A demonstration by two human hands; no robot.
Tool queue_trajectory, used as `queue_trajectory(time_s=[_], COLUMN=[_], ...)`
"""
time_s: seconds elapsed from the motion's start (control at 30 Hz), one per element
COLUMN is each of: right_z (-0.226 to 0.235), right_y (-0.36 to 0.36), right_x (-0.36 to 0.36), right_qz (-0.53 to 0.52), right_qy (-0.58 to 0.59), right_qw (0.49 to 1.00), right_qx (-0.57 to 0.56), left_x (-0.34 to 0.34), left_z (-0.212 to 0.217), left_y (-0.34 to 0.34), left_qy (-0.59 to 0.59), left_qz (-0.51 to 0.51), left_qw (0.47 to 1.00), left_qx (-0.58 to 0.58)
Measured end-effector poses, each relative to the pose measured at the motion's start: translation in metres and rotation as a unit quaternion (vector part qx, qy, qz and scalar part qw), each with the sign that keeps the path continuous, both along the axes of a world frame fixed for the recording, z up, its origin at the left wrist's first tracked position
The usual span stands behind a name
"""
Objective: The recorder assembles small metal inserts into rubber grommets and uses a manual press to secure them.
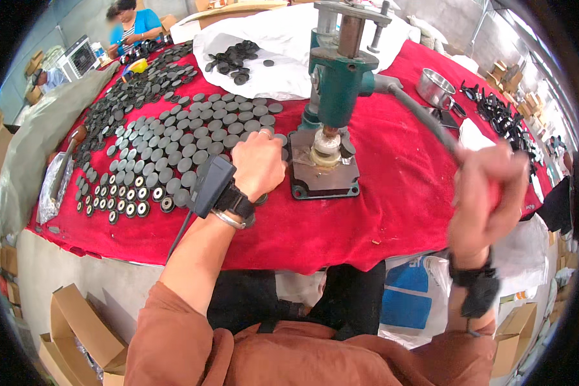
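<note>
A green hand press with a long grey lever stands on the red cloth. On its base plate is a pale round fixture, with a dark disc tilted against its right side. My left hand, fingers curled under, rests just left of the press at the edge of the dark round discs; whatever it holds is hidden. Blurred by motion, my right hand is closed around the lever's outer end. Nearer me, several discs show pale rings on top.
More dark discs lie on a white sheet behind. A metal pot and black strap-like parts sit at the right. A plastic bag lies at the left edge. Cardboard boxes stand below. Another person sits far left.
</note>
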State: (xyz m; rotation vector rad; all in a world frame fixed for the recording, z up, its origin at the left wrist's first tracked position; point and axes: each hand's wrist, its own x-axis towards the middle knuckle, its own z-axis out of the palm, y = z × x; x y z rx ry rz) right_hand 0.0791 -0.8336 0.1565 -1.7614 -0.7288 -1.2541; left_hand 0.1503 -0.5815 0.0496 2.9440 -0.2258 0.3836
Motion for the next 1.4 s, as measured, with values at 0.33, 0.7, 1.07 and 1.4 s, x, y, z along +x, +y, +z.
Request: queue_trajectory(time_s=[0.33,0.7,1.07,1.4], right_z=[0.134,0.127,0.122,0.099], right_y=[0.034,0.035,0.039,0.026], right_x=[0.092,0.099,0.102,0.096], right_qz=[-0.053,-0.013,-0.021,-0.218], right_qy=[0.078,0.072,0.034,-0.414], right_qw=[0.995,0.997,0.999,0.873], right_qx=[0.016,0.010,0.012,-0.139], left_x=[0.006,-0.001,0.007,0.014], left_z=[-0.003,-0.002,0.004,-0.006], left_y=[-0.002,-0.003,-0.034,-0.048], left_qy=[-0.024,0.023,-0.038,0.017], left_qz=[-0.042,0.006,-0.129,-0.142], left_qw=[0.998,1.000,0.953,0.869], left_qx=[0.029,-0.013,-0.270,-0.474])
